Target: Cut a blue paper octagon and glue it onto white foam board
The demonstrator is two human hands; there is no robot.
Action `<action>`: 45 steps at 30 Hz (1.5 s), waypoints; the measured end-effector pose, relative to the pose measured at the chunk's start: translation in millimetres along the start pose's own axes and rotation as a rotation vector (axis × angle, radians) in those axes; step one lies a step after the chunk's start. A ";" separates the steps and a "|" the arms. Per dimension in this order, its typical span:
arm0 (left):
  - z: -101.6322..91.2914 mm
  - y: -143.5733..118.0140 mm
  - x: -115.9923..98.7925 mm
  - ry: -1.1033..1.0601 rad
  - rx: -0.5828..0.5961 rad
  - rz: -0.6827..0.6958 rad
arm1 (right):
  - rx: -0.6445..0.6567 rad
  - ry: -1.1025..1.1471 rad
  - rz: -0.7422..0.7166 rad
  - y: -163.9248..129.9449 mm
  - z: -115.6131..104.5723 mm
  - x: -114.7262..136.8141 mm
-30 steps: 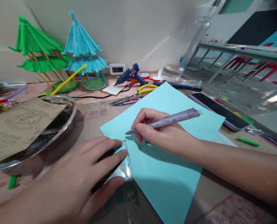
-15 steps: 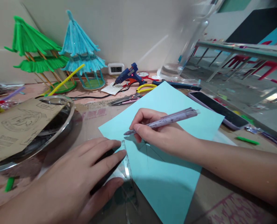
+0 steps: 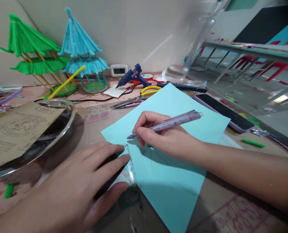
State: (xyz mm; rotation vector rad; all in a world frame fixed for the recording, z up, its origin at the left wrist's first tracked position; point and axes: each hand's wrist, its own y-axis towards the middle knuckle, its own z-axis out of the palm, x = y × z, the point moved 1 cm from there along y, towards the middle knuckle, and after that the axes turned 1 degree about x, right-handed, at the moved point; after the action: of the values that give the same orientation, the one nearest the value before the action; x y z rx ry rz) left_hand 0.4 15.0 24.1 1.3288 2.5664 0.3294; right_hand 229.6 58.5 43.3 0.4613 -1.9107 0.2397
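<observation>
My right hand (image 3: 155, 131) is closed round a pale purple pen (image 3: 175, 120). The pen's tip is just above or on a light blue sheet of paper (image 3: 173, 200); I cannot tell which. Thin straight pencil-like lines meet on the sheet under that hand. My left hand (image 3: 95, 174) lies with its fingers stretched and apart over the sheet's left edge. Its fingertips rest on a clear plastic ruler or set square (image 3: 132, 176). Something black, partly hidden, shows beneath the palm and fingers.
On the left is a metal bowl (image 3: 71, 121) with a brown cardboard piece (image 3: 22, 129) over it. Behind stand green (image 3: 29, 38) and blue (image 3: 79, 38) pipe-cleaner pavilions, a glue gun (image 3: 131, 77), yellow-handled scissors (image 3: 150, 90) and a clock (image 3: 119, 70). At right lies a phone (image 3: 225, 111).
The view has shifted slightly, so everything sits a little further left. Both hands keep nearly the same pose on the paper, the pen still held.
</observation>
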 end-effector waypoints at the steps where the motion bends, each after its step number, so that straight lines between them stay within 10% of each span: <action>1: -0.2 0.3 -0.1 0.000 -0.005 -0.002 | -0.001 -0.005 0.003 0.2 0.2 0.0; 45: 0.0 1.4 -3.2 0.024 -0.032 0.032 | -0.029 -0.038 -0.027 -1.8 1.6 -0.3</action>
State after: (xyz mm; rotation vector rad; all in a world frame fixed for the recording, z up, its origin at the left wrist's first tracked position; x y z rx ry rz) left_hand 3.3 13.2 24.9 1.3645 2.5505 0.3924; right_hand 229.1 56.4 42.4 0.4747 -1.9418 0.1867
